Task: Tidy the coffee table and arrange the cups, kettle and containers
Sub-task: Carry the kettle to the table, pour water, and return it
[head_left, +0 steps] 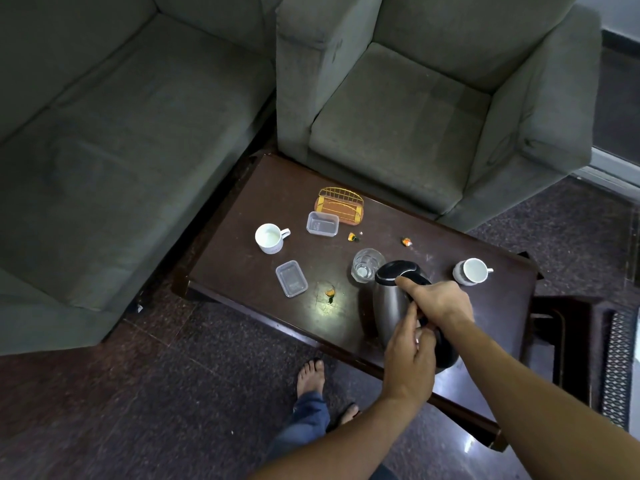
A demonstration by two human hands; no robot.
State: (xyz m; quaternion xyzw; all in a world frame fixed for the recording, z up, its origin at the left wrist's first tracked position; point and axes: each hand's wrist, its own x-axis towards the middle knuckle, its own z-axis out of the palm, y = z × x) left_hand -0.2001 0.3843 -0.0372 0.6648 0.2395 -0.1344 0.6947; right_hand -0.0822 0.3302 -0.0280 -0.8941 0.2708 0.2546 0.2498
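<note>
1. We're gripping the kettle (389, 306) handle with the right hand (438, 299), thumb on the lid.
2. Left hand (408, 358) is holding the kettle's lower part, fingers curling by the handle.
3. Kettle is leaning over the tabletop (242, 271) near edge, glass (366, 265) just behind it.

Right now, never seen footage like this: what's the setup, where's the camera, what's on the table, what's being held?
No machine here: a person's two bare hands, filmed by one wide-angle camera worn on the head, looking down. The right hand grips the kettle by the top of its handle; the left hand holds it lower down. On the coffee table: a glass, a white left cup and right cup, a clear far container and near container, a gold wire rack, small scraps.
</note>
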